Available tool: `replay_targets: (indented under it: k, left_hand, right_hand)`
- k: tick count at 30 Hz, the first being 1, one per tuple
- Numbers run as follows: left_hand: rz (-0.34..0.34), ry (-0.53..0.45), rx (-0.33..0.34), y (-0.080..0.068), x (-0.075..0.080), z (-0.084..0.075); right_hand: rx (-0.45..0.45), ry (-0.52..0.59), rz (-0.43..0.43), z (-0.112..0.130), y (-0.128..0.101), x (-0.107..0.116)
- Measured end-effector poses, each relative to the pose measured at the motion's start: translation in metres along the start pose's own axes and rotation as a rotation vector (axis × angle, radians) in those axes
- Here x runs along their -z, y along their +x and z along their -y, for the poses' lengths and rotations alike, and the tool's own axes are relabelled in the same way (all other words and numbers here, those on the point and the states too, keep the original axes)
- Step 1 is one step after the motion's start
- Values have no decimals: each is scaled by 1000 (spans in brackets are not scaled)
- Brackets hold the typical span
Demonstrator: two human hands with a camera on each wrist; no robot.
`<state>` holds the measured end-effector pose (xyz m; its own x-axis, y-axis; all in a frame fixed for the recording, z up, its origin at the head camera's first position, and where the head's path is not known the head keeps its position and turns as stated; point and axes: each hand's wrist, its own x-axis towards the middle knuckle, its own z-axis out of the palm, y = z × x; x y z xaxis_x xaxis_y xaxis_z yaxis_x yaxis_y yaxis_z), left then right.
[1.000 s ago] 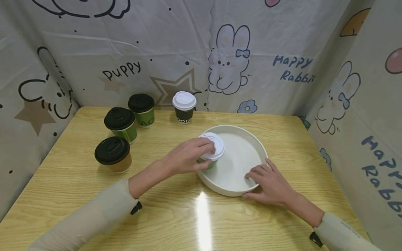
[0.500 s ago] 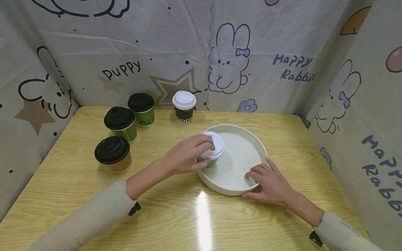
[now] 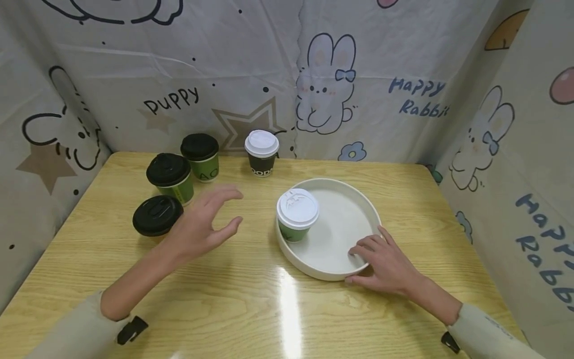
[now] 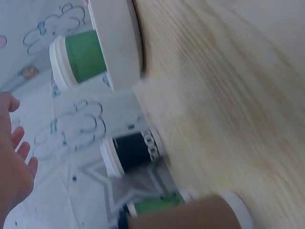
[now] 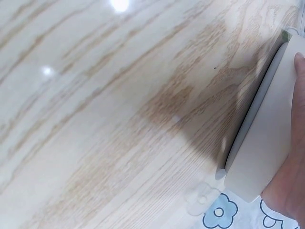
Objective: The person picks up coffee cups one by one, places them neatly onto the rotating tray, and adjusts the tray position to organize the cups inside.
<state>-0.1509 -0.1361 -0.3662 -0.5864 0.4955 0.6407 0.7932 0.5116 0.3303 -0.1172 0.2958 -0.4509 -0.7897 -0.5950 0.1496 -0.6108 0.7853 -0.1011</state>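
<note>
Now | left hand (image 3: 199,227) spread, empty, just left of upright green cup (image 3: 296,215) | right hand (image 3: 385,262) fingers rest on tray (image 3: 358,199) rim, nearer side

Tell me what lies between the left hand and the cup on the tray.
Only bare table lies between the left hand and the cup standing in the tray; the head view shows this.
</note>
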Motion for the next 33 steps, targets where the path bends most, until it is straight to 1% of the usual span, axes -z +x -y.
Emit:
replay_targets:
  k: [4,7,9,14,17,21,24,27,30,33]
  left_hand:
    - [-67,-11,57,-17,17,8]
    - [-124,-14,107,-29,28,13]
    - [-148,-9,139,-36,34,16]
    - [-160,19,215,-49,47,28]
    - [-155,28,266,-54,55,35]
    - [-141,19,351,-63,65,44]
    - [-147,-2,420,-74,69,52]
    - [-170,-28,486,-84,71,59]
    - [-192,-83,540,-93,73,63]
    - [-194,-152,586,-101,75,67]
  right_hand:
    - [-4,-6,-2,0,-1,0]
    - [-9,3,-2,0,-2,0]
    - [-11,11,2,0,-2,0]
    - [-10,18,11,1,-2,-1]
    - [-7,16,6,1,-2,-2]
    - [2,11,-6,0,0,-2]
    - [5,8,-5,0,1,-2]
    - [4,4,0,0,1,-2]
    - [2,2,1,-1,0,-2]
    - [-1,2,1,-1,-1,-2]
